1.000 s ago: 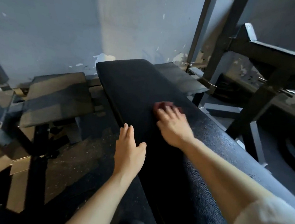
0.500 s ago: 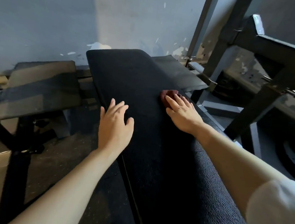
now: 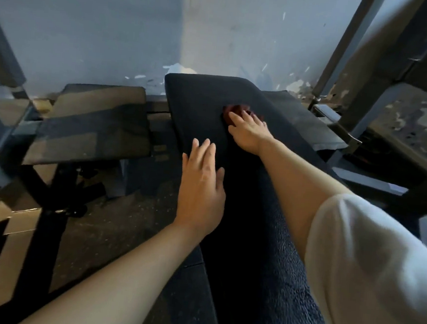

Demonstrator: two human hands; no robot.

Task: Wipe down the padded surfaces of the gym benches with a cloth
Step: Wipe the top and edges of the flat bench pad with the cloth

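Wiping the long black bench pad [image 3: 201, 104] w/ a dark red cloth [image 3: 237, 111], near the far end. Right hand [image 3: 250, 132] lies flat on the cloth, fingers straight, pressing it down. Left hand [image 3: 201, 186] is flat & wide on the pad's left edge, holding nothing. Next, prob. rub to the pad's end, then the dusty bench [image 3: 92, 126] beside it.

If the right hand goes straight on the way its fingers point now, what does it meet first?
The right hand already presses the red cloth on the bench pad. Going on, it would probably slide over bare pad to the far end; past that edge, the wall, though depth is unclear.
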